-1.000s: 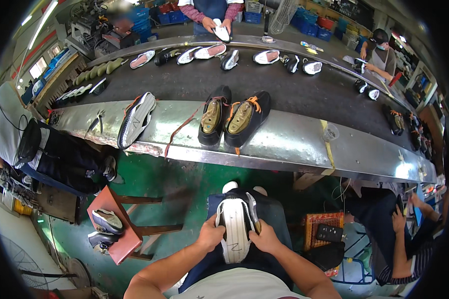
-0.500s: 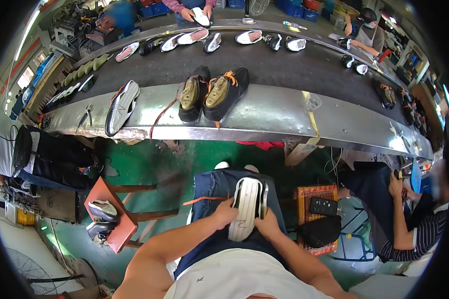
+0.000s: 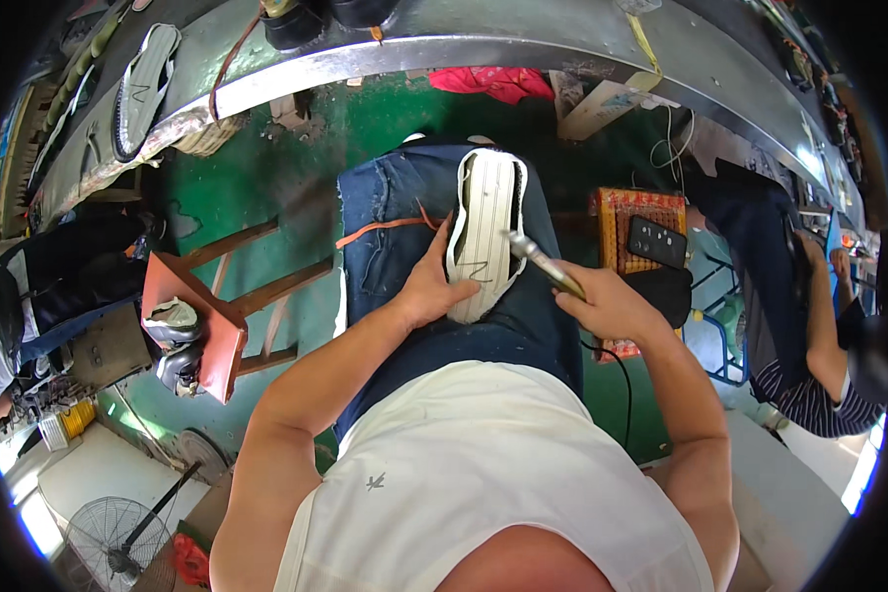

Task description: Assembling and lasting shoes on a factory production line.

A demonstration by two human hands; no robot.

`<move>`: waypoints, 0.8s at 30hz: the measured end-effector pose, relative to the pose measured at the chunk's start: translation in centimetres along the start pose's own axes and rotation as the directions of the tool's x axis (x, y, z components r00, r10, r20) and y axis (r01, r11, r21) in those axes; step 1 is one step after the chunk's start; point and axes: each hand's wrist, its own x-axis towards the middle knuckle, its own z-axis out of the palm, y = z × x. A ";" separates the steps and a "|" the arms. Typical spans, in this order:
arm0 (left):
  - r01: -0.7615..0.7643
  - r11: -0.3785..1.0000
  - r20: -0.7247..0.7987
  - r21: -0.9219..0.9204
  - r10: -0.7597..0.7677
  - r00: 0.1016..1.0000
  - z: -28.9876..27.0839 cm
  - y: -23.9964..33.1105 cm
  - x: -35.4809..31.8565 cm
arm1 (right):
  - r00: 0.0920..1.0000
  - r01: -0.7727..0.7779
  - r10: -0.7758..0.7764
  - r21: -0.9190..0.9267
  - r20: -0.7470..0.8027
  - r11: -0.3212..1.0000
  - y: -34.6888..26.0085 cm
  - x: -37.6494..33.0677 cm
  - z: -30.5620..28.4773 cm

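Now there's the switch: half a second ago both your hands were clasped on the shoe [image 3: 485, 207], and here your right hand [image 3: 597, 298] has let go of it and come up with a tool [image 3: 548, 264], fingers wrapped around the yellowish handle, metal head angled in toward the shoe's right edge. Whether that head is actually touching, I can't tell from above.

Your left hand [image 3: 432, 286] has the shoe to itself, pinching it from the left, thumb pressed across the pale striped sole near the close end, fingers tucked down the side. The shoe lies sole up on your denim lap [image 3: 375, 192], between your hands and reaching out beyond them. So the job looks to have gone from two-handed handling to one hand steadying, one hand working; that single hold now seems to carry all the steadiness, and your left thumb sits fairly near the tool's head.

Your view has tipped down too: the table [image 3: 365, 61] ahead of your hands has slid up to the top edge. Far out ahead and left of your left hand, another sole-up shoe [image 3: 148, 84] rests there, while an orange lace [image 3: 390, 227] trails across your thigh, just beyond that hand.
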 end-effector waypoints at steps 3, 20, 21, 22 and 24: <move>-0.192 0.973 -0.074 0.129 0.202 0.977 0.0 0.1 -0.6 | 0.942 0.334 -0.322 -0.271 0.089 0.903 -1.6 0.9 0.4; -0.158 0.818 -0.545 0.553 0.499 0.674 2.4 -6.9 3.9 | 0.941 0.338 -0.286 -0.493 0.180 0.802 -4.0 4.2 1.8; -0.054 0.931 -0.553 0.361 0.261 0.791 1.8 -4.3 3.3 | 0.956 0.288 -0.220 -0.470 0.195 0.835 -4.7 4.4 0.5; -0.014 0.942 -0.560 0.337 0.212 0.801 1.8 -2.8 2.8 | 0.956 0.268 -0.291 -0.509 0.035 0.818 -4.5 4.3 0.3; -0.099 0.929 -0.585 0.355 0.304 0.752 2.1 -2.9 3.1 | 0.853 0.301 -0.504 -0.660 -0.136 0.688 -3.3 6.1 0.6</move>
